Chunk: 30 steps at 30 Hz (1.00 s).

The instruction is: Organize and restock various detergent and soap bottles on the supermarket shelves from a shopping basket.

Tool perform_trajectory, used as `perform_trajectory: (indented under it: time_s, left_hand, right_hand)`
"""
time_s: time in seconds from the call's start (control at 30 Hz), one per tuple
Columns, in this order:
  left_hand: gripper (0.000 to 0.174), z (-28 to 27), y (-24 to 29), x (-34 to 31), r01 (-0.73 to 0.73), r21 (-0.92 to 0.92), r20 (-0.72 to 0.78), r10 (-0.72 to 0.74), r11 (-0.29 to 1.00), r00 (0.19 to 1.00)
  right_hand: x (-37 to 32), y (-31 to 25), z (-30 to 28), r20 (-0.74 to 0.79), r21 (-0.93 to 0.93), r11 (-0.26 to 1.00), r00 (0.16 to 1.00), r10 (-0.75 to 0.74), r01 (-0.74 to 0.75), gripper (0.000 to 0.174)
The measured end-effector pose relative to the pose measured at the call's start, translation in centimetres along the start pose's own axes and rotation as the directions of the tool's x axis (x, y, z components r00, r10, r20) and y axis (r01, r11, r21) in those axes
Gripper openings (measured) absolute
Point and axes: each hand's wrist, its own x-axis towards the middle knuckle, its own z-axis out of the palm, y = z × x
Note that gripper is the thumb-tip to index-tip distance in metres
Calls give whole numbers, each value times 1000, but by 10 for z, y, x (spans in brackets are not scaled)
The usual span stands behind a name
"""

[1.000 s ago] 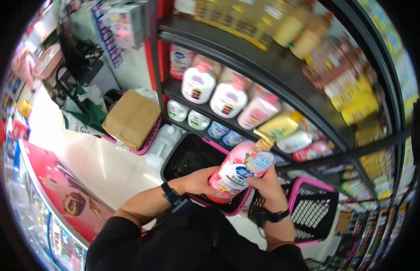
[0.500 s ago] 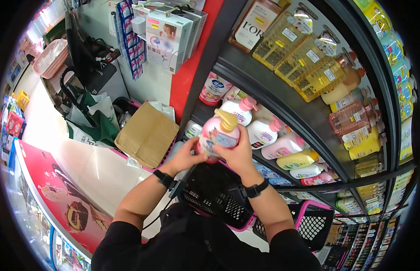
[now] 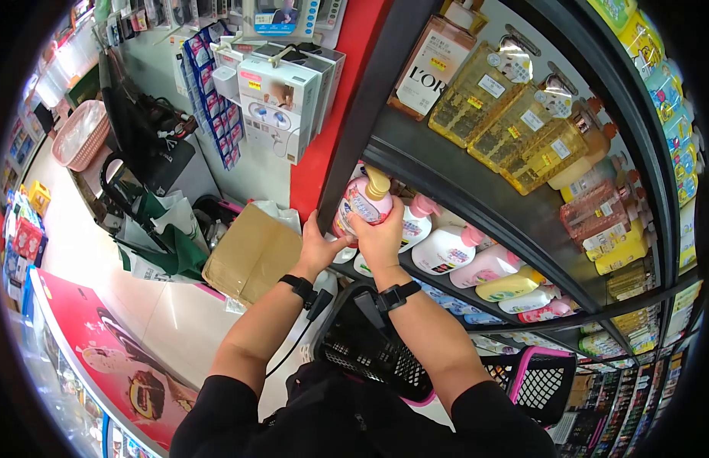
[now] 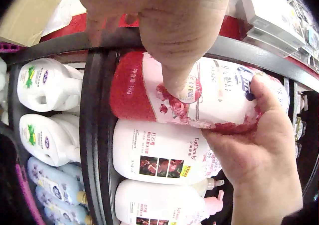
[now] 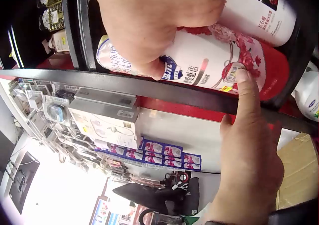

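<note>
Shelving [image 3: 446, 166] fills the right. At its left end, beside white bottles [image 3: 444, 250], the right hand [image 3: 380, 243] grips a pink pump bottle [image 3: 359, 202], far fingers hidden; the left hand [image 3: 319, 249], mostly open, presses its thumb against the front.

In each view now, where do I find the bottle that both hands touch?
Head: the bottle is just above centre.
Left wrist: just above centre, red base left.
Right wrist: upper middle, red base right.
Shared landmark: cardboard box, left of centre, top left, lower right respectively.
</note>
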Motion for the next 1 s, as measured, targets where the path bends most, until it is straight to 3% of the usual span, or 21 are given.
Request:
perform_trajectory:
  time_s: [0.17, 0.27, 0.4, 0.53, 0.63, 0.67, 0.7, 0.73, 0.77, 0.83, 1.0]
  left_hand:
    - [119, -14, 22, 9, -79, 132, -24, 82, 988, 996]
    - [122, -21, 8, 36, -206, 53, 104, 200, 977, 974]
    - [127, -21, 3, 57, -214, -81, 210, 227, 973, 951]
    - [115, -21, 16, 53, -109, -104, 227, 130, 989, 965]
    - [96, -16, 16, 49, -133, -101, 167, 148, 986, 975]
    - [90, -17, 16, 49, -78, -121, 214, 103, 990, 971]
    - [85, -20, 20, 53, -27, -141, 256, 63, 990, 964]
    - [79, -21, 21, 55, 25, -158, 297, 24, 987, 954]
    - [67, -20, 18, 54, -19, -232, 297, 89, 972, 951]
    - [64, -20, 13, 57, 28, -217, 326, 45, 976, 944]
    - [60, -15, -6, 63, 96, -252, 340, -4, 963, 940]
  right_hand:
    - [8, 7, 13, -41, -20, 1000, 999, -11, 10, 70]
    - [12, -2, 18, -42, -31, 999, 999, 34, -35, 70]
    - [21, -16, 17, -4, -9, 1000, 1000, 21, -21, 74]
    - [41, -21, 4, 180, -290, 948, 980, -80, 131, 77]
    - [53, -29, -7, 300, -384, 910, 953, -36, 155, 76]
    - [56, -28, -11, 348, -405, 897, 937, -27, 177, 76]
    - [59, -21, -12, 337, -462, 842, 933, -123, 278, 77]
    - [61, -16, -14, 349, -500, 825, 933, -86, 263, 77]
    - [63, -13, -17, 359, -537, 805, 932, -52, 252, 78]
    - [72, -15, -21, 381, -563, 811, 920, 89, 155, 80]
    - [73, -14, -20, 356, -553, 829, 923, 147, 82, 80]
